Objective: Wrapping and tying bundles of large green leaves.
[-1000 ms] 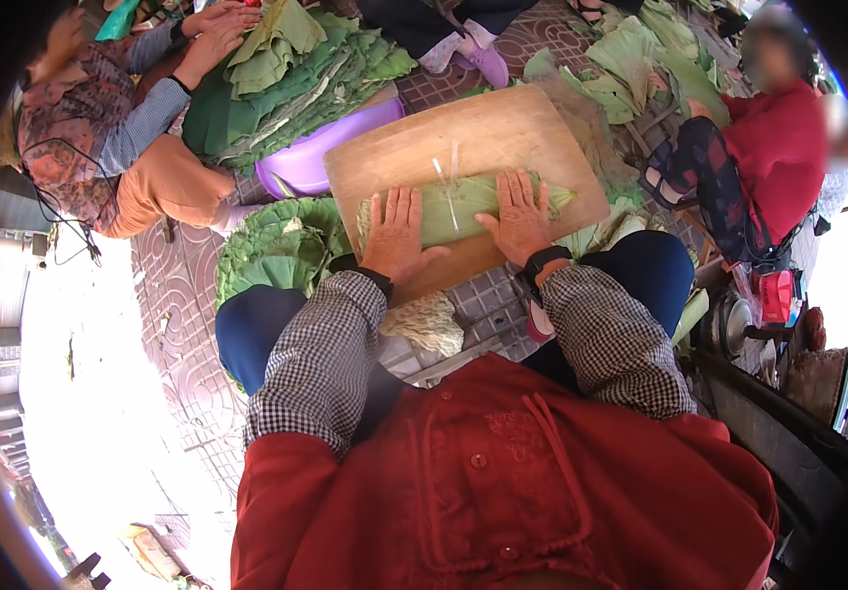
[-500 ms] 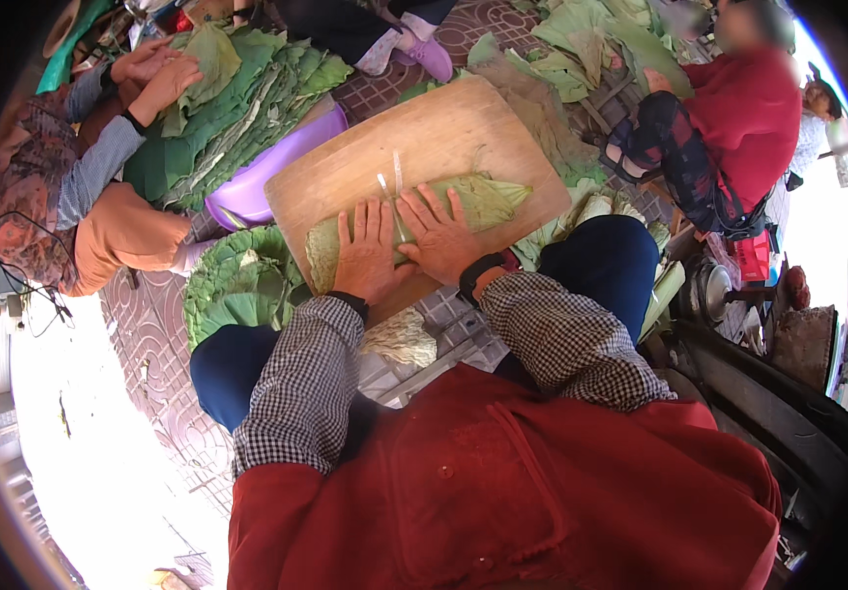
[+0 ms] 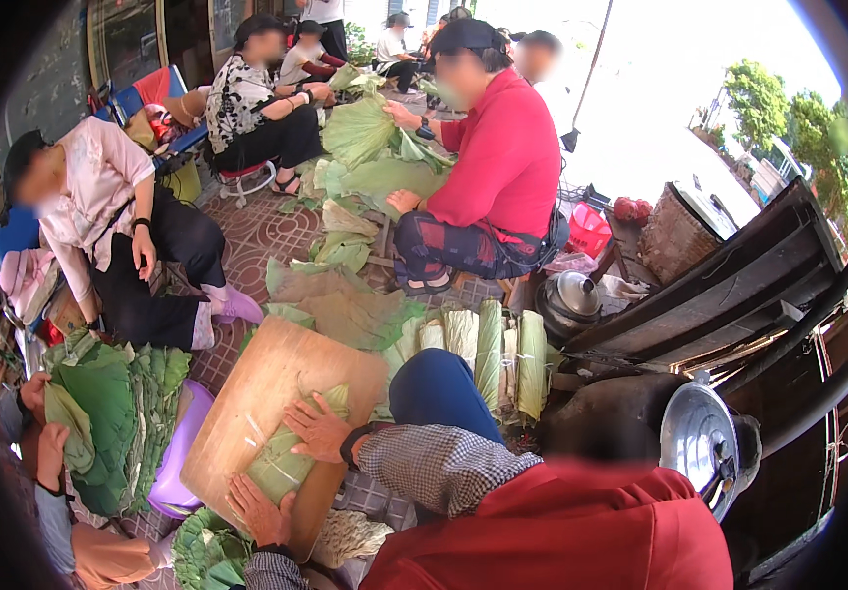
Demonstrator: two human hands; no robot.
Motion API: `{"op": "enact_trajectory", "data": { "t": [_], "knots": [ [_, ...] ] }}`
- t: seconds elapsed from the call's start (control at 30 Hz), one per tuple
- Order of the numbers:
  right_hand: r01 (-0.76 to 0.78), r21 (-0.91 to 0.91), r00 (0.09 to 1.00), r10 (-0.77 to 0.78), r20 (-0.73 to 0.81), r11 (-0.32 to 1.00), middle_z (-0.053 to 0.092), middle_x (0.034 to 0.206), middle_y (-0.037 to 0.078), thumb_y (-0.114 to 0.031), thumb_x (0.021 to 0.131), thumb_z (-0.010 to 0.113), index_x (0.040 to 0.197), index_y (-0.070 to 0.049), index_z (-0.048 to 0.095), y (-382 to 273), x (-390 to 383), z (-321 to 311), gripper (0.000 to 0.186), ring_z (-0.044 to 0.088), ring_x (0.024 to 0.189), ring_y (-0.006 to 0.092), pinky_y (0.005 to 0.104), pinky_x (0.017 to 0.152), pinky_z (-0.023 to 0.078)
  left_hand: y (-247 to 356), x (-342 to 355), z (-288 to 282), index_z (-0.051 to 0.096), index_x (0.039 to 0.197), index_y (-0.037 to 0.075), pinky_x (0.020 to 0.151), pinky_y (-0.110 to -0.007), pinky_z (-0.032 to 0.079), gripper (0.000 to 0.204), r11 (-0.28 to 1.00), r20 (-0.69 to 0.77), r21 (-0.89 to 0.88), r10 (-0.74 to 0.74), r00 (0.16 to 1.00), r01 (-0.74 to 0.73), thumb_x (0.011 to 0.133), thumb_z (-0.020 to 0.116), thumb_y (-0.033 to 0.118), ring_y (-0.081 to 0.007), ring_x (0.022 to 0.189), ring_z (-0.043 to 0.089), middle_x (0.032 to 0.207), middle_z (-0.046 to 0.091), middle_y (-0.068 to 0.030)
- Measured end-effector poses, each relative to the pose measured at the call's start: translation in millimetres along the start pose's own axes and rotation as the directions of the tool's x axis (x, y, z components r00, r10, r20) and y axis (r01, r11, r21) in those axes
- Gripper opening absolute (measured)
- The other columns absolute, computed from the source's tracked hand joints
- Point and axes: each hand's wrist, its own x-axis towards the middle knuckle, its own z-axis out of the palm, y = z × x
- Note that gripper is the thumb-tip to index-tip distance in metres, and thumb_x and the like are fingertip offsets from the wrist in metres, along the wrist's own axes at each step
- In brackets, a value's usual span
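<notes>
"Fingers (image 3: pixel 244 492) first: were they gripping anything?"

"No, on both hands they lay stretched out and a little apart, pressing rather than clasping. The right hand (image 3: pixel 318 433) rested toward the far part of a leaf bundle (image 3: pixel 281 464), and the left hand (image 3: pixel 264 511) lay at its near end."

"Where was the bundle?"

"On the wooden board (image 3: pixel 232 413), flat, just on the person's side of its middle."

"Why both palms?"

"Springy leaves, I'd guess. Spread hands would share the pressure and spare the thin edges, and the board gave them something firm. I couldn't see what held the board up."

"And the textures?"

"Smooth, pale brown wood under a long, flattish bundle of dull green. Left of the board, a glossy purple basin (image 3: pixel 176 482) had a leaf stack (image 3: pixel 109 423) over it, dark and broad with ruffled edges, probably layered so that single leaves lifted off easily."

"Anything right of the board?"

"Narrow wrapped rolls (image 3: pixel 489 354), pale green to straw, side by side, perhaps to save room. Beyond the board, brownish leaves (image 3: pixel 345 313) lay spread, limp and dry-looking. Close to its near end sat a crinkled, cream-coloured bunch (image 3: pixel 353 536); I couldn't tell what it was."
</notes>
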Motion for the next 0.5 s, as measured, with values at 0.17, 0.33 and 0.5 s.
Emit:
{"op": "enact_trajectory", "data": {
  "t": [0.17,0.33,0.5],
  "knots": [
    [-0.001,0.0,0.999,0.001,-0.047,1.0,0.024,0.162,0.011,-0.051,0.098,0.046,0.154,-0.004,0.025,5.3,-3.9,2.2,0.077,0.014,0.152,0.0282,0.054,0.122,0.001,2.1,4.7,0.3,0.019,0.149,-0.013,0.12,-0.058,0.009,0.113,1.0,-0.013,0.024,0.017,1.0,-0.017,0.08,0.06,0.067,-0.0438,0.148,0.015,0.157,0.021,-0.0292],
    [-0.014,-0.004,0.999,0.014,-0.034,1.0,0.025,0.161,0.01,-0.051,0.097,0.048,0.154,-0.005,0.025,2.5,-1.8,3.3,0.077,0.016,0.151,0.0274,0.0542,0.122,0.003,0.5,3.7,3.1,0.02,0.149,-0.011,0.12,-0.057,0.009,0.114,1.0,-0.003,-0.005,-0.009,1.0,0.009,0.077,0.065,0.064,-0.0436,0.148,0.017,0.157,0.022,-0.0289],
    [-0.067,-0.014,0.996,0.066,-0.066,0.998,0.026,0.161,0.009,-0.051,0.094,0.052,0.154,-0.007,0.026,-6.9,-9.8,0.0,0.079,0.017,0.151,0.0277,0.0547,0.122,0.005,2.2,5.6,6.3,0.021,0.149,-0.011,0.12,-0.058,0.009,0.113,0.996,0.025,-0.058,-0.063,0.998,0.064,0.076,0.069,0.061,-0.0429,0.147,0.018,0.156,0.024,-0.0295]
  ]
}}
